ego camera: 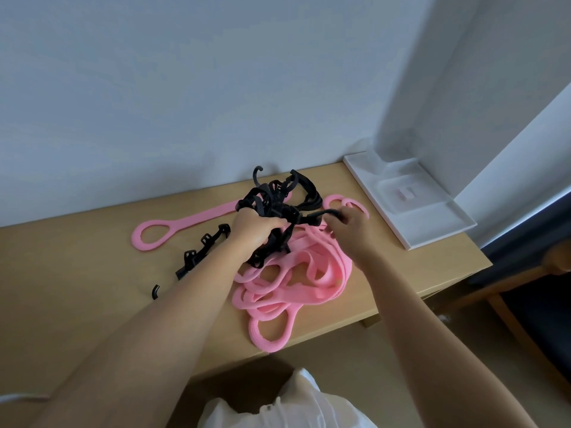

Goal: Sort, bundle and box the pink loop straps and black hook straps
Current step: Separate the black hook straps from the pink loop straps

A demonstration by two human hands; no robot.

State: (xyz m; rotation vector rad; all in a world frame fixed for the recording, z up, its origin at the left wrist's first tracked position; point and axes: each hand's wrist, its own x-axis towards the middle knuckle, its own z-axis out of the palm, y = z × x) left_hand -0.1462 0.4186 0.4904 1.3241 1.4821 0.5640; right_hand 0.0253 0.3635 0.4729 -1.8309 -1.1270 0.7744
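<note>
Lone pink loop strap [185,222], a flat fuzzy band with an oval ring end, lies flat on the light wooden table [77,273]. Long axis diagonal: ring end points near-left, other end runs far-right under the black tangle.

Loose black hook strap [204,248], plastic with raised clips along it, has the same diagonal and sits just beside the pink one on the near side. Its near end is hidden behind the left forearm. Small curved black hook piece [155,291] lies apart, closer to the table front.

Pile of pink loop straps [296,273] is a soft coiled heap with no single direction, right of table centre. One ring reaches the front edge; more rings lie at the far side by the right hand.

Tangle of black hook straps [278,196] is bunched, hooks sticking up and away, raised over the far end of the pile.

Left hand [253,230]: back up, fingers curled round the tangle, gripping it. Right hand [352,233]: back up, fingertips pinching one black strand [321,214] that runs left into the tangle. Both forearms reach forward and converge over the pile.

White rectangular tray [438,220] sits at the far-right table corner by the wall. White plastic bag [293,406] is below the front edge. Wooden chair with dark cushion [525,291] stands to the right.
</note>
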